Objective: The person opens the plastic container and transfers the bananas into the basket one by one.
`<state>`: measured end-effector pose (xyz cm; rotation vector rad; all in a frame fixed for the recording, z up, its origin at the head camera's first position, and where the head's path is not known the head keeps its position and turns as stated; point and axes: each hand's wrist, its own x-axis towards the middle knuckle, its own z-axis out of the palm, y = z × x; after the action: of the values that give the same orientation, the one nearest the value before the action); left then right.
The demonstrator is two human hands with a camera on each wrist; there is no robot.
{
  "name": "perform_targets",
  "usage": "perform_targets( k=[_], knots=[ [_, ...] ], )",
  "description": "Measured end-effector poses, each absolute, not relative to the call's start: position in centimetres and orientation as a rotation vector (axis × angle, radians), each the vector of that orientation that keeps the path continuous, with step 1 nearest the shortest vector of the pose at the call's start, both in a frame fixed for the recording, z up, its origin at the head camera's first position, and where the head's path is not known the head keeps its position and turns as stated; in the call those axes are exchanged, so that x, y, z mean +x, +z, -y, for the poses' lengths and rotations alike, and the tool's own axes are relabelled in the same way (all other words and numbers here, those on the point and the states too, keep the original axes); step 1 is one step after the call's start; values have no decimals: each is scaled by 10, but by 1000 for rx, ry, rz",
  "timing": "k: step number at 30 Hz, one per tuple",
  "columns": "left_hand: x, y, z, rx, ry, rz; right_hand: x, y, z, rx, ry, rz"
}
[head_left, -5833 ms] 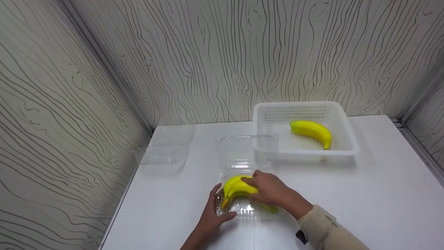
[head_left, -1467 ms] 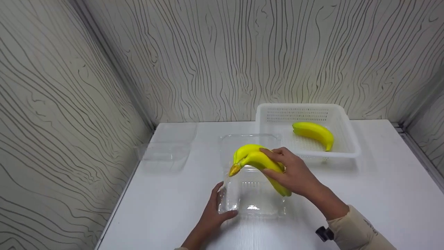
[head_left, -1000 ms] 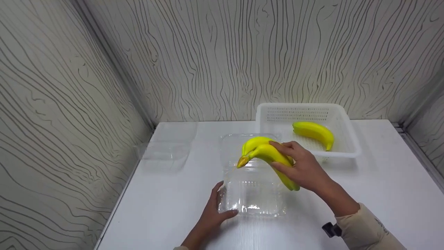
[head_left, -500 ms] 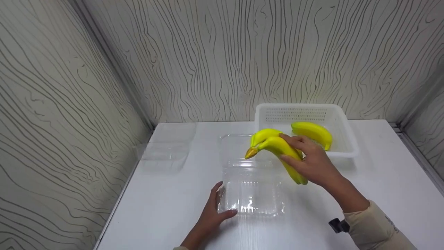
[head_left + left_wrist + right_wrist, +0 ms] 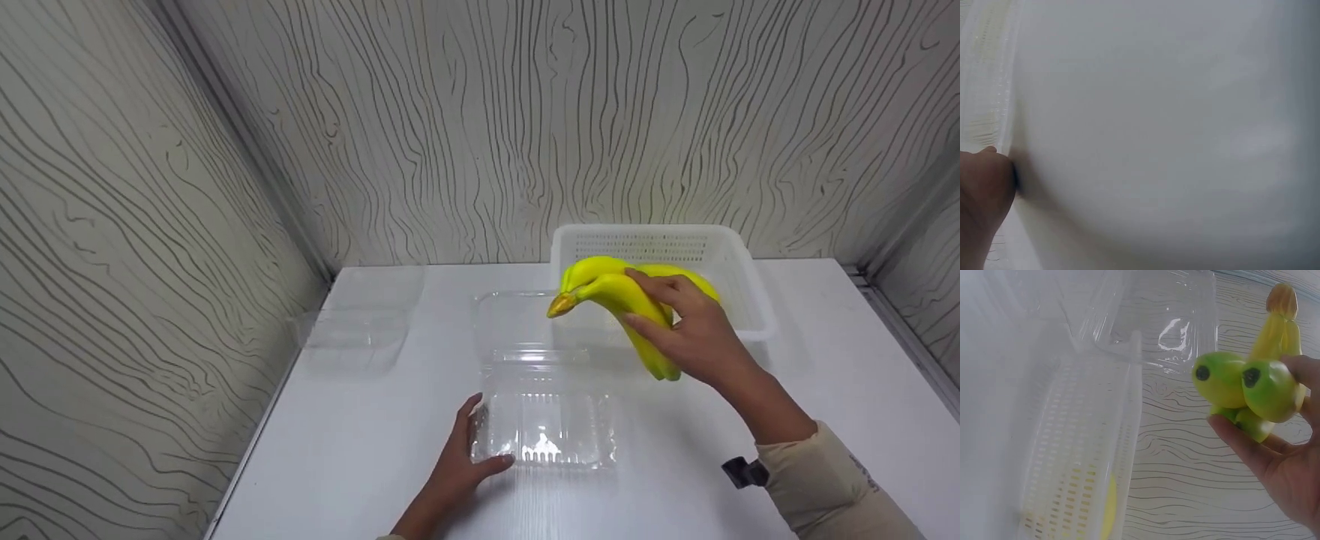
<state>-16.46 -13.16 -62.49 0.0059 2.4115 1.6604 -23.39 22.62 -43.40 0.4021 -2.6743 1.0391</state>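
Note:
My right hand (image 5: 701, 330) grips a bunch of yellow bananas (image 5: 626, 304), raised and overlapping the white basket's front left in the head view. The bunch's brown stem end points left. In the right wrist view, the bananas' green tips with dark ends (image 5: 1219, 379) face the camera, the fingers curled around them. A clear plastic clamshell container (image 5: 555, 427) lies with its lid up and back, nothing inside. My left hand (image 5: 457, 461) holds its left side, thumb at the front corner and fingers behind. The left wrist view shows part of this hand (image 5: 985, 185).
The white perforated basket (image 5: 757, 300) stands at the table's back right. In it lies a single banana (image 5: 697, 279), partly hidden by the right hand and bunch. Another clear plastic container (image 5: 360, 330) stands at the table's left edge. Patterned wall panels (image 5: 480, 135) enclose the back and sides.
Earlier the bunch lay in the container under my right hand. It was lifted out and has moved right and back to the basket. My left hand stayed at the container's left side.

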Motion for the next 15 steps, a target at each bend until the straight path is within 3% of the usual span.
perform_targets(
  k=[15],
  knots=[
    [-166, -628, 133, 40, 1677, -2403, -265, -435, -245, 259, 1058, 2629]
  ],
)
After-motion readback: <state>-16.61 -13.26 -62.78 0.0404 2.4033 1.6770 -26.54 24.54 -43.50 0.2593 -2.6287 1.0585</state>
